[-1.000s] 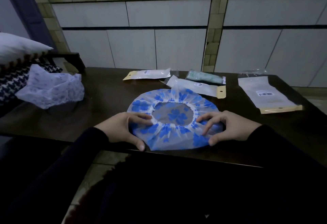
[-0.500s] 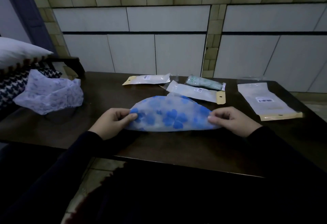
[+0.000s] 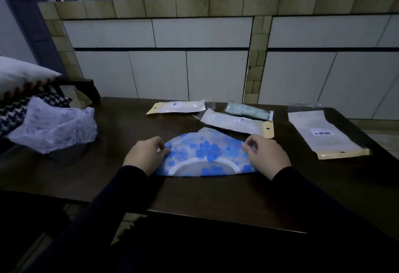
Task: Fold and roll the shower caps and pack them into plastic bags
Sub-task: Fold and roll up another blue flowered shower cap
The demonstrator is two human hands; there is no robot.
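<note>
A translucent shower cap with blue flowers [image 3: 205, 154] lies folded in half on the dark wooden table [image 3: 216, 197], its straight fold edge toward me and a white elastic arc showing. My left hand [image 3: 145, 155] pinches its left corner. My right hand [image 3: 266, 156] pinches its right corner. Behind the cap lie several plastic bags: one with a yellow header at the back [image 3: 176, 107], one packed with a green roll [image 3: 248, 111], one long white bag [image 3: 234, 122], and a wider flat bag at the right [image 3: 323, 134].
A loose heap of pale caps with small blue prints [image 3: 54, 126] sits at the table's left end. Cushions [image 3: 19, 78] rest on a seat beyond it. A tiled wall with white panels [image 3: 194, 56] runs behind the table.
The cap was spread open as a full circle, then both hands folded it in half. The folded half now lies flat on the table with the fold edge nearest me.
</note>
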